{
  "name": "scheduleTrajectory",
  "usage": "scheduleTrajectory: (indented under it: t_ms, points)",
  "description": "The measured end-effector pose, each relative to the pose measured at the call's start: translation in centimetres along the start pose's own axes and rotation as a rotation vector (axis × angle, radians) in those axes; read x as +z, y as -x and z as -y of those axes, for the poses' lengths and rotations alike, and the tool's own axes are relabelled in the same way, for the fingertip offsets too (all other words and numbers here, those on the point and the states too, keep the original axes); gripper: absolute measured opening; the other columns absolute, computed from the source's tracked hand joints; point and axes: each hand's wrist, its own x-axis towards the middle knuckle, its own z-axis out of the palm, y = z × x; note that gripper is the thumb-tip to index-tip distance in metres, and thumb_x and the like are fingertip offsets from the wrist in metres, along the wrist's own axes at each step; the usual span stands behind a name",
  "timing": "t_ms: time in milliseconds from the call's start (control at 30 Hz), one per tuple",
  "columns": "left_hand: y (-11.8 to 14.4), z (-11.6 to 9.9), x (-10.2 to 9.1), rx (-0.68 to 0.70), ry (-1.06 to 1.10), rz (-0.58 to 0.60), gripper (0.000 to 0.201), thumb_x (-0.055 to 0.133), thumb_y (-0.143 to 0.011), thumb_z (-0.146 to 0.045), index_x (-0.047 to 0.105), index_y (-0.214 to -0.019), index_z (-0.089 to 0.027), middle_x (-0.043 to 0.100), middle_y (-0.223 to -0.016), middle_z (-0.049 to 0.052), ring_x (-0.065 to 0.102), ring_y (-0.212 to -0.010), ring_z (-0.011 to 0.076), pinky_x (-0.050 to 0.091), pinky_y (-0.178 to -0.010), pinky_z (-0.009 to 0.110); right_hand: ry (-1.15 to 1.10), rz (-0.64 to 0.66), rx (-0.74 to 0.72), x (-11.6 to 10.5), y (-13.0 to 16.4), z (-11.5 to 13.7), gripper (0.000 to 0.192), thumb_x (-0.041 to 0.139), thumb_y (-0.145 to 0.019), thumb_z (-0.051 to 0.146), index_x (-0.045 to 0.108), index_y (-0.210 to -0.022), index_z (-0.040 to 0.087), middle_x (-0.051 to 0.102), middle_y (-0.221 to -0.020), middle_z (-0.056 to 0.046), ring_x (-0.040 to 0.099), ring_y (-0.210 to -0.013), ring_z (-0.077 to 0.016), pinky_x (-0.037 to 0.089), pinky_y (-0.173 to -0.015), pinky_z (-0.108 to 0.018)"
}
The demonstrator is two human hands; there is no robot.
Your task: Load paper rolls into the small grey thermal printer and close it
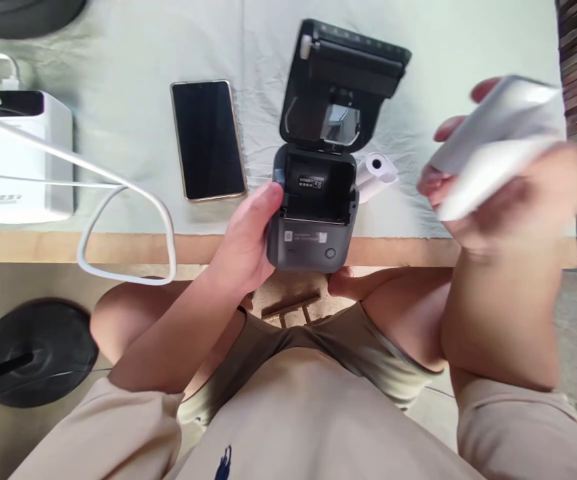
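Note:
My left hand (251, 243) grips the left side of a dark grey portable label printer (311, 247), held at the table's front edge. Its lid (345, 67) stands open, and the inner bay (313, 187) holds no roll. Behind the printer's right side lies a small white paper roll (375, 175) with a dark core hole, partly hidden. Off to the right, my right hand (513, 200) is raised over the table, its fingers curled around some white paper (493, 133) with a loose flap. Motion blurs the hand and paper, so I cannot tell whether it is rolled or folded.
A smartphone (209, 140) with a dark screen lies left of the printer. Further left stands a white power bank-like box (23, 167), and a white cable (133, 180) loops over the table edge. A black round base (35, 350) is on the floor.

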Motion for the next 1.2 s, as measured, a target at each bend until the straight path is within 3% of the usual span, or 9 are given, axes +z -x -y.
scheduleTrajectory:
  t_ms: [167,267,500,633,867,933,1000,1100,1200]
  points:
    - [0.3,-0.2,0.2,0.046,0.043,-0.101,0.045,0.060,-0.116,-0.046,0.088,-0.095,-0.019,0.091,-0.097,0.009,0.081,-0.140,0.0356,0.067,-0.122,0.047,-0.139,-0.185,0.146,0.2,-1.5,-3.7,0.033,0.075,-0.091,0.051,0.056,-0.112,0.036,0.074,-0.120,-0.009,0.072,-0.096,-0.0263,0.065,-0.077,-0.045]
    - [0.2,-0.1,0.3,0.038,0.008,-0.088,0.047,0.057,-0.117,-0.048,0.089,-0.096,-0.021,0.093,-0.111,0.012,0.070,-0.155,0.0392,0.062,-0.129,0.052,-0.027,-0.251,0.071,-0.6,-1.7,-4.6,0.029,0.075,-0.095,0.050,0.055,-0.111,0.037,0.074,-0.127,-0.010,0.070,-0.109,-0.0281,0.065,-0.097,-0.049]
    - [-0.1,0.2,0.1,0.082,0.076,-0.093,0.057,0.042,-0.123,-0.046,0.089,-0.100,-0.023,0.093,-0.117,0.008,0.067,-0.160,0.0300,0.060,-0.132,0.044,0.107,-0.314,0.041,-1.2,-2.4,-6.9,0.031,0.071,-0.095,0.035,0.050,-0.118,0.034,0.070,-0.124,-0.012,0.071,-0.110,-0.0283,0.061,-0.099,-0.046]
    - [-0.1,0.3,-0.2,0.120,0.066,-0.086,0.051,0.047,-0.121,-0.043,0.090,-0.105,-0.023,0.093,-0.123,0.006,0.070,-0.157,0.0294,0.062,-0.129,0.043,0.035,-0.444,-0.077,-1.9,-2.5,-7.3,0.035,0.063,-0.096,0.033,0.041,-0.124,0.036,0.060,-0.136,-0.014,0.068,-0.113,-0.0255,0.063,-0.093,-0.043]
    - [0.0,0.1,-0.2,0.109,0.042,-0.107,0.054,0.042,-0.124,-0.042,0.089,-0.107,-0.025,0.093,-0.115,0.002,0.066,-0.160,0.0237,0.058,-0.132,0.036,0.374,-0.412,0.358,-2.1,-2.4,-7.3,0.060,0.073,-0.080,0.011,0.054,-0.134,0.029,0.075,-0.125,-0.015,0.072,-0.114,-0.0324,0.055,-0.105,-0.048]
    - [0.0,0.2,-0.1,0.119,0.037,-0.122,0.059,0.038,-0.125,-0.042,0.089,-0.103,-0.023,0.093,-0.111,0.003,0.067,-0.160,0.0239,0.058,-0.133,0.037,0.435,-0.505,0.303,-1.6,-1.9,-5.9,0.061,0.072,-0.081,0.011,0.055,-0.137,0.028,0.073,-0.142,-0.020,0.070,-0.126,-0.0344,0.052,-0.110,-0.050]
    - [0.0,0.2,0.0,0.126,0.024,-0.108,0.059,0.040,-0.124,-0.043,0.090,-0.102,-0.020,0.093,-0.111,0.007,0.068,-0.158,0.0275,0.060,-0.132,0.041,0.457,-0.584,0.192,-0.8,-1.3,-4.1,0.042,0.069,-0.087,0.016,0.059,-0.127,0.027,0.075,-0.138,-0.020,0.072,-0.115,-0.0328,0.053,-0.102,-0.049]
    - [0.0,0.2,0.1,0.117,-0.002,-0.079,0.051,0.050,-0.121,-0.045,0.091,-0.104,-0.019,0.093,-0.114,0.011,0.071,-0.156,0.0314,0.062,-0.129,0.042,0.484,-0.376,0.278,1.2,-0.9,-1.5,0.025,0.065,-0.100,0.035,0.063,-0.123,0.025,0.075,-0.090,-0.008,0.067,-0.080,-0.0303,0.051,-0.084,-0.048]
    - [-0.1,0.0,0.3,0.101,-0.030,-0.081,0.052,0.046,-0.122,-0.042,0.090,-0.105,-0.020,0.093,-0.115,0.010,0.073,-0.153,0.0308,0.064,-0.127,0.041,0.543,-0.146,0.388,3.4,-1.8,0.0,0.035,0.069,-0.101,0.053,0.068,-0.124,0.026,0.071,-0.081,-0.006,0.069,-0.082,-0.0346,0.054,-0.082,-0.050]
